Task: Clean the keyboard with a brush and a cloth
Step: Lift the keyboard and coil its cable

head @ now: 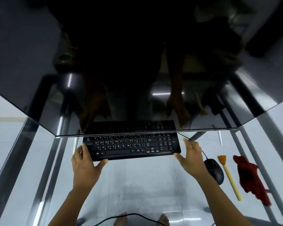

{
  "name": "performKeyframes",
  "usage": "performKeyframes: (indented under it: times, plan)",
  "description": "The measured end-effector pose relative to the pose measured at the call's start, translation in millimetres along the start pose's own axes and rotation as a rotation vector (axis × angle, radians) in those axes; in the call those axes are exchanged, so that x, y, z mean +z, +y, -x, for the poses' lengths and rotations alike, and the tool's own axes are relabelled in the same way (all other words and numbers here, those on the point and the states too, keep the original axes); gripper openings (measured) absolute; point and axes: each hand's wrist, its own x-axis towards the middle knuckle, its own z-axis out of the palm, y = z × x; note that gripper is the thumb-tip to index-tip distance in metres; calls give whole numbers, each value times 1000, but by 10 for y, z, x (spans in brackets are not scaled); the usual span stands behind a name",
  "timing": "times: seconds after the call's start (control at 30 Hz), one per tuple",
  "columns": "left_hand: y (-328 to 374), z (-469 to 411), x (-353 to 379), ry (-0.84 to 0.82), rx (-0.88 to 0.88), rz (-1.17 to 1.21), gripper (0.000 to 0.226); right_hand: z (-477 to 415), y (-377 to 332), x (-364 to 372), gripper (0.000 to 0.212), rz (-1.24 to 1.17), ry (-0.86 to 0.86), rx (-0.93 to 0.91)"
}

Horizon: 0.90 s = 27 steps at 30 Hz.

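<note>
here two hands (85, 162), one keyboard (131, 146)

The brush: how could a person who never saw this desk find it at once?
Start at the black keyboard held between both hands on the glass desk, then look to its right. Past the black computer mouse lies a thin brush with a pale yellow handle and orange bristles. It lies between the mouse and a crumpled red cloth, the only long straight thing there.
</note>
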Motion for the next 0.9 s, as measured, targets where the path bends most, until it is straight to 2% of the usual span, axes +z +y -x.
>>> performKeyframes:
  times: [0.13,0.27,0.43,0.6,0.9]
  plan:
    - [214,147,166,-6,164,-97,89,292,395,-253,51,277,204,66]
    - [544,234,375,-85,241,-81,81,458,730,-320,41,340,218,47]
    - [900,336,667,-137,388,-125,79,422,902,-295,32,284,274,-42]
    - [1074,372,832,-160,429,-164,88,280,906,-368,36,235,351,-157]
    - [1148,407,943,-159,432,-220,86,-248,885,-361,24,258,283,-90]
